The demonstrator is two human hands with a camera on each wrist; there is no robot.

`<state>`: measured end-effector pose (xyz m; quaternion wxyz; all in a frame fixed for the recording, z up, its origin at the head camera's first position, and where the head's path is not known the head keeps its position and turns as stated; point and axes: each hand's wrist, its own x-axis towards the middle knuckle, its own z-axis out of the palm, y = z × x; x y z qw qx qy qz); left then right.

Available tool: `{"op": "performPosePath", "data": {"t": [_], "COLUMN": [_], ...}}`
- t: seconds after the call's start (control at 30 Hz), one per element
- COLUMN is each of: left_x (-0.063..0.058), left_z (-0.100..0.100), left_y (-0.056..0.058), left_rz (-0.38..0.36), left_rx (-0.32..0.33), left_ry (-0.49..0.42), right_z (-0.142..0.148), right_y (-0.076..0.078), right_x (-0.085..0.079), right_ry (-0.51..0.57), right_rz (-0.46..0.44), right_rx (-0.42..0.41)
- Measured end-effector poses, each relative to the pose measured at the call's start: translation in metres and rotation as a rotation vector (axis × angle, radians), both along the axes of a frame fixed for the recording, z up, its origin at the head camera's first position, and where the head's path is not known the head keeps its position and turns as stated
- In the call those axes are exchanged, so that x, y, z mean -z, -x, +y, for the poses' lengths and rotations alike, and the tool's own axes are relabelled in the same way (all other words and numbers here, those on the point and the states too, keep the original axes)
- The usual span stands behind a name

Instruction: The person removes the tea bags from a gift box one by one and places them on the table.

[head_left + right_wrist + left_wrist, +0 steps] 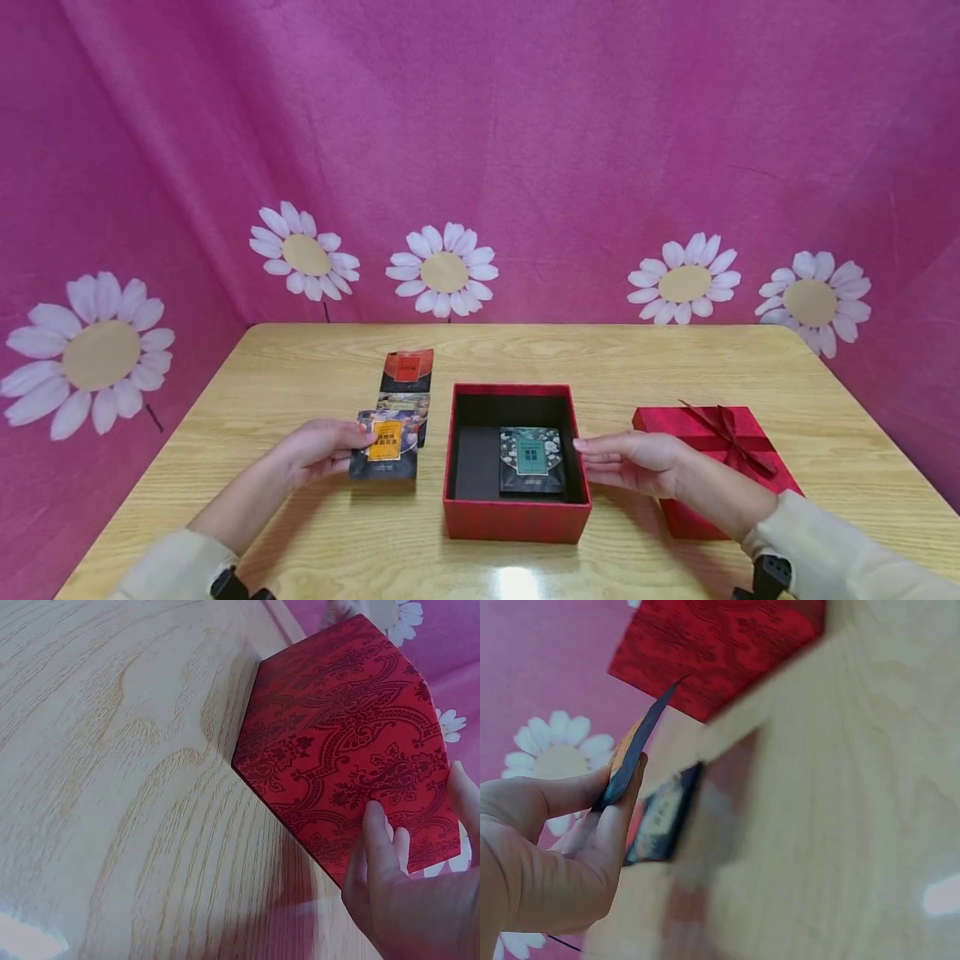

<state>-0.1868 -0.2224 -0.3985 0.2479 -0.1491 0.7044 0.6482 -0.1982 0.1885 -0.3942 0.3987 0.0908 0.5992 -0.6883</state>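
My left hand (322, 450) pinches a flat dark sachet with a yellow label (385, 442) between thumb and fingers, to the left of the red box. The left wrist view shows that sachet (634, 754) nearly edge-on. An open red box (512, 521) with a dark inside stands in the middle of the table. Inside it, toward the right, lies a dark sachet with a green label (532, 461). My right hand (637, 462) touches the box's right wall. In the right wrist view its fingers rest on the patterned red side (337, 742), with the thumb at the rim.
Beyond my left hand, a sachet with a red label (407, 371) lies on the wooden table (300, 358), overlapping another sachet (405, 402) partly hidden by the held one. A red lid with a ribbon bow (750, 442) lies at right, partly behind my right forearm.
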Motion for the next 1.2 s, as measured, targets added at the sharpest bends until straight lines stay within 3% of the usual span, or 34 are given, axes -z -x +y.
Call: {"op": "performPosePath", "data": {"t": [0.2, 0.33, 0.47, 0.53, 0.73, 0.93, 1.2], "left_x": [0.016, 0.026, 0.03, 0.028, 0.021, 0.017, 0.013], "left_z": [0.0, 0.002, 0.007, 0.01, 0.019, 0.023, 0.025], "left_y": [-0.008, -0.014, -0.019, -0.021, -0.025, -0.03, -0.034], "left_rz": [-0.001, -0.003, 0.02, 0.048, 0.137, 0.236, 0.243], "left_rx": [0.05, 0.027, -0.019, -0.037, -0.062, 0.054, 0.124], "left_ry": [0.032, 0.082, 0.192, 0.268, 0.604, 0.858, 1.024], "right_z": [0.001, 0.0, 0.0, 0.0, 0.0, 0.0, 0.001], "right_y": [0.001, 0.001, 0.001, 0.001, 0.001, 0.002, 0.0], "right_x": [0.0, -0.001, -0.001, 0.0, 0.001, 0.001, 0.0], "right_ry": [0.001, 0.014, 0.02, 0.019, 0.027, 0.031, 0.0], "right_rz": [0.006, 0.004, 0.001, 0.001, 0.013, 0.021, 0.026], "right_rx": [-0.008, -0.012, -0.008, -0.006, -0.021, -0.022, -0.009]}}
